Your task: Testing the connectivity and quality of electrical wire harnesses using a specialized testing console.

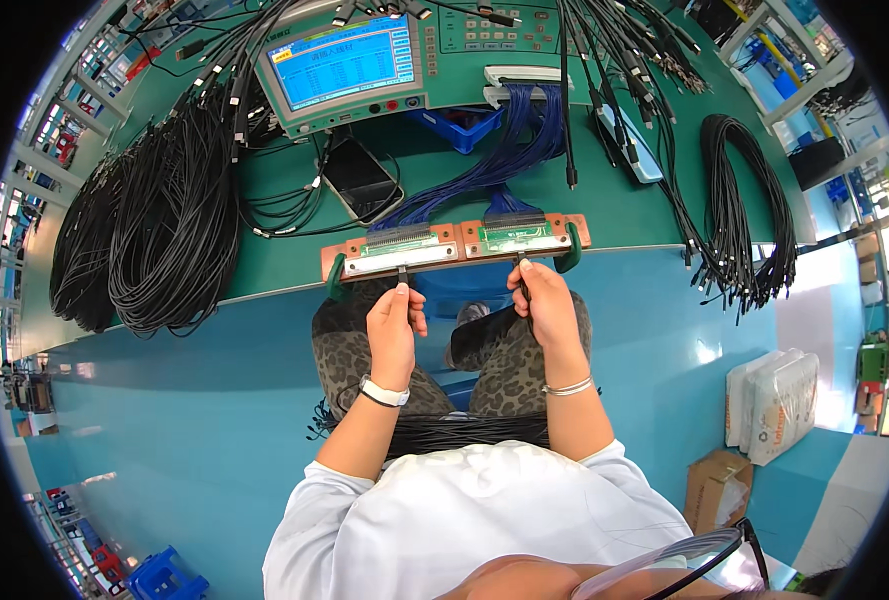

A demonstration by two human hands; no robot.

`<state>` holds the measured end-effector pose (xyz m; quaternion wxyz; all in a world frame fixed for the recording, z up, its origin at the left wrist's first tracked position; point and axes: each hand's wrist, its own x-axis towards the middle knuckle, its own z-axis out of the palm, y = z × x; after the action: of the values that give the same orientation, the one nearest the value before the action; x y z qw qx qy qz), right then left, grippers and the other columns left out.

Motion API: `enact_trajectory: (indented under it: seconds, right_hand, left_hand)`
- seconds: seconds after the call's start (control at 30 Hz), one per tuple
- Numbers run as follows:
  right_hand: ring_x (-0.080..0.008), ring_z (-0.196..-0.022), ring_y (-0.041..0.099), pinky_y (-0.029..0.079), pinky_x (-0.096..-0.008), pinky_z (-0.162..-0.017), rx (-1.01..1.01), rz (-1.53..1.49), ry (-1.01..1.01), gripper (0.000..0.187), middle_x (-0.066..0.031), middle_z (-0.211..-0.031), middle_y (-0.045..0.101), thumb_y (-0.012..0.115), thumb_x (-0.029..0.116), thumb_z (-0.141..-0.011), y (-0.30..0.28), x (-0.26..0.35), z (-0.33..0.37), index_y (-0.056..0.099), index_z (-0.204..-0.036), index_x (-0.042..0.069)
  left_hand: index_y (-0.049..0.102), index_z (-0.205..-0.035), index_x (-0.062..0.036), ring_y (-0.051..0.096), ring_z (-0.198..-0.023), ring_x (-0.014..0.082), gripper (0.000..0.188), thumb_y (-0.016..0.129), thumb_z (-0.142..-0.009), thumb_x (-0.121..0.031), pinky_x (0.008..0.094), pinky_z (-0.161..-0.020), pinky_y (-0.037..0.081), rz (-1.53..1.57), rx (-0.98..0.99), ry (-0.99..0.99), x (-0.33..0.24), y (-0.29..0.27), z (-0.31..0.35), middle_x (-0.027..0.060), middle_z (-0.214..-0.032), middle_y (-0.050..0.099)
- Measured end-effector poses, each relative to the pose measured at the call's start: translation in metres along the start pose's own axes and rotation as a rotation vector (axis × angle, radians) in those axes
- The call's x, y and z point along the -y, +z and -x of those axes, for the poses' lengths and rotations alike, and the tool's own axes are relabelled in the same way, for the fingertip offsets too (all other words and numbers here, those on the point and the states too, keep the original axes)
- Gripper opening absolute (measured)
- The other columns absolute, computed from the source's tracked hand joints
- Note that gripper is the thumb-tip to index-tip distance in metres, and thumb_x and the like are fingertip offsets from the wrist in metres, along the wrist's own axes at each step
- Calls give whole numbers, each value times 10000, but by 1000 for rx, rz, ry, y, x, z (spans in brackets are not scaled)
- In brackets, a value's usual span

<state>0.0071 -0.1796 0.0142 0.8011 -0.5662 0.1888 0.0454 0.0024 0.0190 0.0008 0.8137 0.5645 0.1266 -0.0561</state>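
Observation:
My left hand (392,328) is closed in a pinch on a black cable plug (402,273), its tip at the left half of a brown test fixture (334,266) on the table's front edge. Another black cable plug, its tip at the fixture's right half, sits between the fingers of my right hand (550,308). Each half carries a green circuit board (517,237); I cannot tell how deep either plug sits. Dark blue wires (499,170) run from the boards back to a tester (344,65) with a lit blue screen. A bundle of black cables (464,432) lies across my lap.
Large coils of black cable (174,220) hang over the table edge at left, another coil (749,200) at right. A phone (361,180), a blue tray (459,130) and a light-blue case (629,145) lie on the green table (284,262). White sacks (774,405) and a cardboard box (712,490) stand on the floor.

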Motion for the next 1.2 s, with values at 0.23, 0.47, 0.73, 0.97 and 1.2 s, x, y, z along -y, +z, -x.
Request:
enact_trajectory:
  seconds: [0.23,0.47,0.73,0.97,1.2]
  right_hand:
    - [-92,-533,461,373,-237,-491,-76,512,-125,312,-18,-645,536,493,272,-880,-10,4,4,572,-776,-12]
    - [-69,-572,420,356,-209,-511,-345,644,-354,253,31,-629,465,555,296,-843,-134,2,45,612,-851,49]
    - [-180,-555,518,423,-320,-491,-595,1640,-74,341,-88,-674,550,471,351,-869,-428,-5,167,562,-967,38]
    - [-138,-594,525,432,-275,-550,-582,976,10,306,-76,-682,529,486,262,-875,-298,69,145,532,-1034,5]
    - [-142,-611,536,431,-285,-588,-376,1073,173,292,-79,-690,555,510,252,-858,-224,42,143,535,-1050,32]
  left_hand:
    - [536,-748,-1,435,-471,94,295,443,-909,-231,227,-438,365,-17,-49,16,-10,10,0,26,-587,470]
    - [578,-712,24,465,-474,112,353,494,-880,-276,254,-449,365,-513,147,-8,-20,-64,2,38,-530,499]
    - [588,-1010,-21,559,-869,282,489,540,-788,-453,372,-773,447,-1738,-1512,-242,-120,-308,109,152,-965,603]
    - [554,-642,-44,438,-472,94,503,447,-853,-488,233,-434,309,-559,-904,329,-191,-303,9,0,-539,512]
    - [520,-615,-8,463,-485,213,500,439,-865,-433,319,-476,344,-828,-997,376,-198,-304,-20,75,-528,507]
